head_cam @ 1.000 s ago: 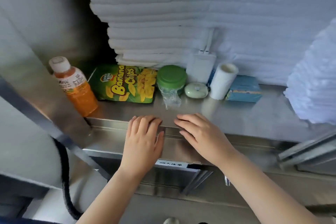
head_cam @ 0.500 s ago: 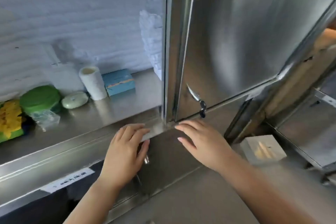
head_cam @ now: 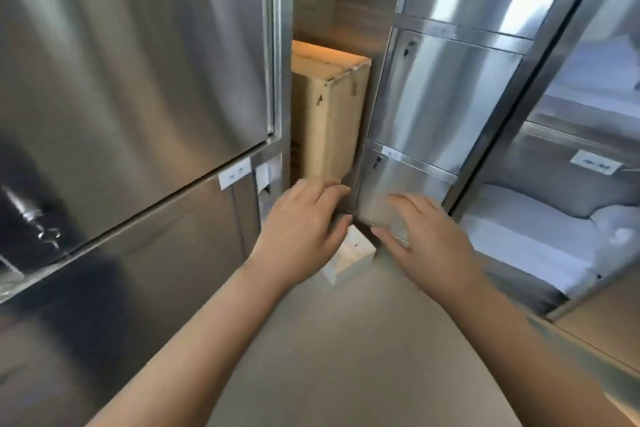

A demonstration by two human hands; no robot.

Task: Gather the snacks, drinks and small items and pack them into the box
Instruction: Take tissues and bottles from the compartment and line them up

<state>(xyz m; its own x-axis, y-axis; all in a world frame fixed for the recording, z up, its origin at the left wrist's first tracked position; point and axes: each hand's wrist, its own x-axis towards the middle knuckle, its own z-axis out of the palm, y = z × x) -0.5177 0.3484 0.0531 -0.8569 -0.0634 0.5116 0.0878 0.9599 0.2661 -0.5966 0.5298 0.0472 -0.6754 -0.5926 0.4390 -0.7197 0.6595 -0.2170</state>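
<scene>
white box [head_cam: 356,253] partly hidden (by left hand [head_cam: 301,229]), perhaps blurred

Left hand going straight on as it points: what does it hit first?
Likely the cardboard box: the left hand points at its lower end. Depth unclear.

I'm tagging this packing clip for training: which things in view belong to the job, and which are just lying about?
Job: left hand, right hand, both open and empty; small white box on the floor, probably the one to pack; tall cardboard box, possibly instead. No snacks or drinks show.
Lying about: steel cabinet doors; paper labels; folded white linen on the right shelf.
</scene>
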